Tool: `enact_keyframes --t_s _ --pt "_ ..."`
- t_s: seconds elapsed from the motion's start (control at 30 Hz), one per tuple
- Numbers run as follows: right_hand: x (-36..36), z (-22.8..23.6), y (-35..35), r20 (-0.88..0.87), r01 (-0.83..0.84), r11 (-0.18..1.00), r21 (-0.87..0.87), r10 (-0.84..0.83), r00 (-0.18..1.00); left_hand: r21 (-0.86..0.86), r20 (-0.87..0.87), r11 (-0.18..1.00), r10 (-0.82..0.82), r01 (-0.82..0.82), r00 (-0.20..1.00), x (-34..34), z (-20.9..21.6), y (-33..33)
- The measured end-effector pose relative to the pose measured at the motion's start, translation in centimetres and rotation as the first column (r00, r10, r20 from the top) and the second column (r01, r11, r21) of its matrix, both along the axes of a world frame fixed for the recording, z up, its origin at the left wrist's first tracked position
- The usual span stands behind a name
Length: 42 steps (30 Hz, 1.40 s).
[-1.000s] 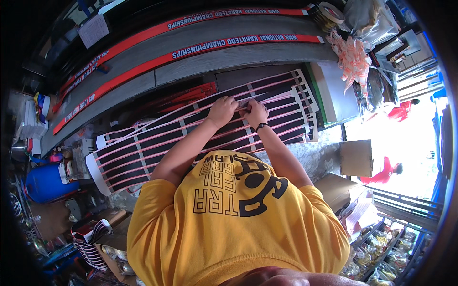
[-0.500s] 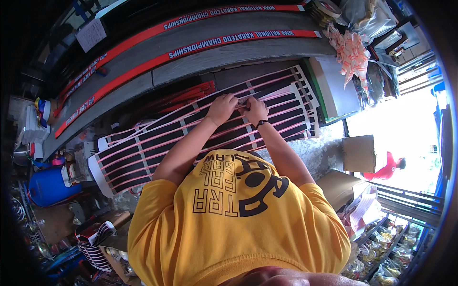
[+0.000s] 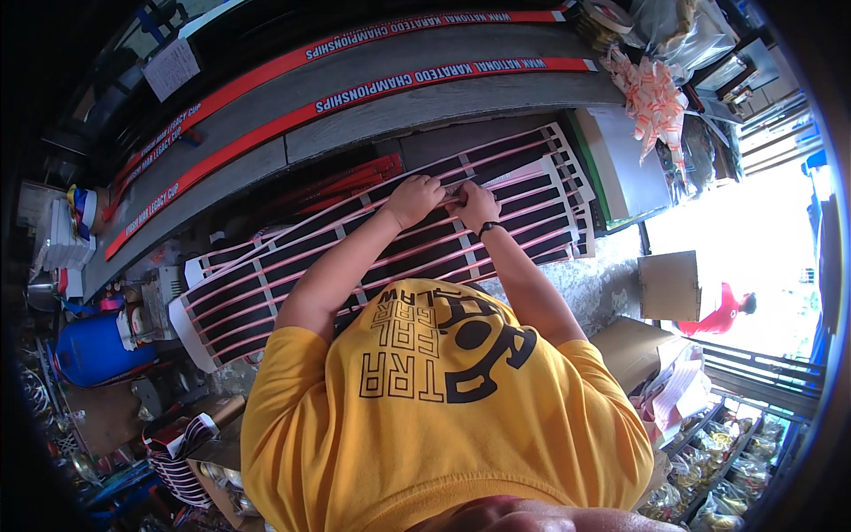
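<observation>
Long printed sheets [image 3: 232,312] with black bands, pink-white stripes and grey cross strips lie overlapping in front of me. Over their upper middle part, my left hand [image 3: 415,202] is closed, its thumb and fingers pinched together. Right beside it, my right hand [image 3: 479,207] is closed too, with fingers bent inward and a dark band on the wrist. Both hands' fingertips meet around a small spot at the sheets. What they pinch is too small and too covered to make out.
Beyond the sheets, a grey shelf [image 3: 479,93] carries long red printed ribbons [image 3: 390,84]. Red strips [image 3: 355,177] lie beneath it. At left stands a blue container [image 3: 93,348]; at right, a cardboard box [image 3: 668,285]. A person in red [image 3: 722,310] is outside.
My hands stay at nearly the same spot, with only slight finger movement. The whole view has shifted slightly.
</observation>
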State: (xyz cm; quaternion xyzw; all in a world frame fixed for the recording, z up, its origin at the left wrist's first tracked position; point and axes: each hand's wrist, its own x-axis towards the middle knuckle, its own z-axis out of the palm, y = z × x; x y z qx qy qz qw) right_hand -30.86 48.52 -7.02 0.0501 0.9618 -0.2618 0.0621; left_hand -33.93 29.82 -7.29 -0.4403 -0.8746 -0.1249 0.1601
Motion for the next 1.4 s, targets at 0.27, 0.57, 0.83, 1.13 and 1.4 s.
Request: enact_keyframes --t_s 0.27,0.57,0.83,1.13,1.4 --pt "0.3 0.0 -0.1 -0.021 0.008 1.000 0.000 -0.008 1.000 0.053 -0.020 0.993 0.110 -0.108 0.994 0.5 -0.1 0.6" --pt "0.5 0.6 -0.2 -0.021 0.011 1.000 -0.013 -0.011 1.000 0.081 -0.014 0.990 0.121 -0.120 0.993 0.3 0.4 0.6" --pt "0.5 0.5 -0.1 0.029 0.011 1.000 -0.028 -0.010 1.000 0.154 0.036 0.928 0.338 -0.340 0.940 -0.1 2.2 0.6" --pt "0.2 0.8 -0.6 0.047 0.047 0.997 -0.067 -0.044 0.998 0.129 0.055 0.895 0.424 -0.427 0.904 2.1 5.8 -0.2" --pt "-0.5 -0.4 -1.3 -0.306 -0.131 0.984 -0.120 0.089 0.948 -0.012 0.205 0.912 0.403 -0.409 0.892 10.4 -0.2 2.0"
